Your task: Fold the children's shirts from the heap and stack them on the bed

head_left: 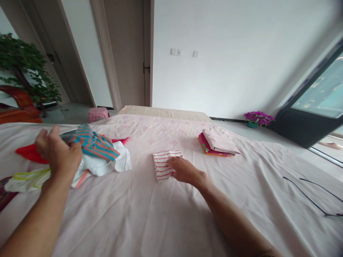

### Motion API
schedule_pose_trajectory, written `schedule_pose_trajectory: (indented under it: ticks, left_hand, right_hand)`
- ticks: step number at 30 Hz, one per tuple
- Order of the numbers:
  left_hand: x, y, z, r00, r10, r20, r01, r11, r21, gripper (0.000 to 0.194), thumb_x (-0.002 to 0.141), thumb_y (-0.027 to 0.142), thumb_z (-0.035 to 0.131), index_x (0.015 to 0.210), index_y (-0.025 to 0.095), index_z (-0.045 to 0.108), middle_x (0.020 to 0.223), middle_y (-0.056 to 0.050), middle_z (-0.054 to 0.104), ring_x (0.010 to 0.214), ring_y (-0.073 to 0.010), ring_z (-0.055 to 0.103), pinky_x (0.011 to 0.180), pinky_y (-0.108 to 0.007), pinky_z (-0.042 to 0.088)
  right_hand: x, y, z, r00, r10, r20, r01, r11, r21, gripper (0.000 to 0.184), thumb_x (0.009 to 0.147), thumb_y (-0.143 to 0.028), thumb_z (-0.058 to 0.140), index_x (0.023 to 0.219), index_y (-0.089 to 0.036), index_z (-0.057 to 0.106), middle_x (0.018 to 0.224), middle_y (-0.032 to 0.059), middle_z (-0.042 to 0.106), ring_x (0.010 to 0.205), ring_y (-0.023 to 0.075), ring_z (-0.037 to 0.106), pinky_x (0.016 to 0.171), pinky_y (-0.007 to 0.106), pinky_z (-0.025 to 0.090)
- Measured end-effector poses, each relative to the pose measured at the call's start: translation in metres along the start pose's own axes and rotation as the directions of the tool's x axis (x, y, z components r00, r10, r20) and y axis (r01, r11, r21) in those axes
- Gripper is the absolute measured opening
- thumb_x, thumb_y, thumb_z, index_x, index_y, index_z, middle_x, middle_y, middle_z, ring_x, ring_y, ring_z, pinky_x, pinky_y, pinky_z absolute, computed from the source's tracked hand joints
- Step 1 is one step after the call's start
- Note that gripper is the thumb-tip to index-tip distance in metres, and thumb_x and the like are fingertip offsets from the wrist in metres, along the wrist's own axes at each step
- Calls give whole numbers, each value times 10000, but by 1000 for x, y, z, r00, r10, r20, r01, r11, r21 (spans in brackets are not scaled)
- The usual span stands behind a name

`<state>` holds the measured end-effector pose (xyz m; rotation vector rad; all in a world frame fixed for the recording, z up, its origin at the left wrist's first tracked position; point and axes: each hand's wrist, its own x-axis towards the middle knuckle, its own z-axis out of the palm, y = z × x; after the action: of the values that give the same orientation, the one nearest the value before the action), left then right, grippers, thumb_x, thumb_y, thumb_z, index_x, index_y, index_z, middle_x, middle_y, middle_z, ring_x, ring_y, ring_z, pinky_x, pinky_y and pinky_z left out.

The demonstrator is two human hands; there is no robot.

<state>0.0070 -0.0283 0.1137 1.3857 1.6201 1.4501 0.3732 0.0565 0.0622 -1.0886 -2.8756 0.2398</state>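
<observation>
My left hand is over the left side of a loose clothes pile, fingers bent and apart. Its thumb meets a blue-and-orange striped garment; I cannot make out a grip on it. White cloth and red cloth show around that garment, with a pale yellow-edged piece nearer to me. In the middle of the bed lies a small folded white cloth with red stripes. My right hand rests on its right side, fingers stretched over the top.
A folded stack, pale pink on top, lies on the bedsheet to the right. Dark-framed glasses are at the right edge. Beyond stand a pink stool, purple flowers and a leafy plant.
</observation>
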Motion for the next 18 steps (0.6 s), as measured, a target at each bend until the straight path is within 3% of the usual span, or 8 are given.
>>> schedule_pose_trajectory:
  ticks: [5, 7, 9, 10, 12, 14, 16, 18]
  left_hand:
    - [-10, 12, 44, 995, 92, -46, -87, 991, 103, 226, 785, 393, 613, 894, 211, 690, 808, -23, 718, 808, -238, 674, 652, -310, 531]
    - [-10, 8, 58, 982, 175, -65, -160, 968, 193, 221, 809, 360, 586, 925, 214, 704, 927, -32, 735, 869, -238, 678, 731, -322, 540]
    - [-11, 0, 74, 977, 213, 8, -209, 950, 233, 251, 835, 358, 554, 970, 214, 709, 1037, -49, 733, 976, -242, 673, 869, -348, 527]
    - [-13, -5, 82, 978, 195, 81, -208, 955, 212, 284, 840, 375, 554, 1020, 210, 701, 1094, -64, 725, 1043, -248, 661, 932, -365, 509]
    - [-18, -17, 101, 967, 98, 237, -133, 982, 135, 441, 812, 439, 613, 1182, 201, 642, 1239, -110, 673, 1177, -274, 610, 1007, -408, 474]
    - [-26, -27, 118, 948, -20, 317, -12, 995, 98, 722, 715, 505, 726, 1338, 196, 532, 1390, -166, 567, 1282, -320, 536, 1033, -454, 451]
    - [-35, -30, 132, 927, -91, 363, 68, 995, 74, 874, 645, 537, 788, 1391, 206, 476, 1453, -183, 501, 1341, -349, 474, 1057, -477, 422]
    - [-43, -26, 141, 877, -84, 474, 102, 995, -13, 763, 694, 563, 752, 1336, 219, 523, 1419, -154, 544, 1324, -344, 494, 1051, -464, 422]
  right_hand:
    - [5, 2, -8, 985, 165, -45, -164, 986, 37, 218, 867, -150, 474, 873, -201, 686, 934, 73, 720, 899, 211, 658, 754, 276, 421]
    - [6, 4, -13, 967, 225, -119, -202, 963, 176, 209, 881, -181, 473, 814, -193, 670, 838, 57, 710, 812, 196, 654, 712, 265, 411]
    - [6, 3, -19, 941, 289, -176, -182, 872, 455, 213, 895, -253, 484, 787, -185, 654, 758, 34, 688, 730, 182, 639, 658, 253, 417]
    - [5, 2, -22, 930, 325, -171, -152, 764, 628, 231, 904, -306, 488, 799, -182, 653, 729, 22, 679, 689, 175, 633, 629, 249, 427]
    - [3, -4, -29, 930, 357, -90, -77, 426, 901, 269, 893, -409, 529, 856, -177, 661, 694, 10, 676, 620, 166, 630, 583, 249, 461]
    - [-2, -11, -37, 950, 313, -17, -16, 101, 995, 297, 842, -452, 619, 908, -167, 673, 693, 19, 690, 601, 171, 648, 579, 267, 508]
    - [-5, -17, -44, 970, 245, 1, 23, -97, 995, 303, 782, -423, 707, 918, -154, 679, 720, 41, 708, 641, 189, 680, 617, 295, 550]
    - [-7, -21, -50, 981, 192, -5, 46, -208, 977, 288, 766, -380, 730, 925, -147, 674, 769, 62, 724, 715, 214, 706, 678, 330, 577]
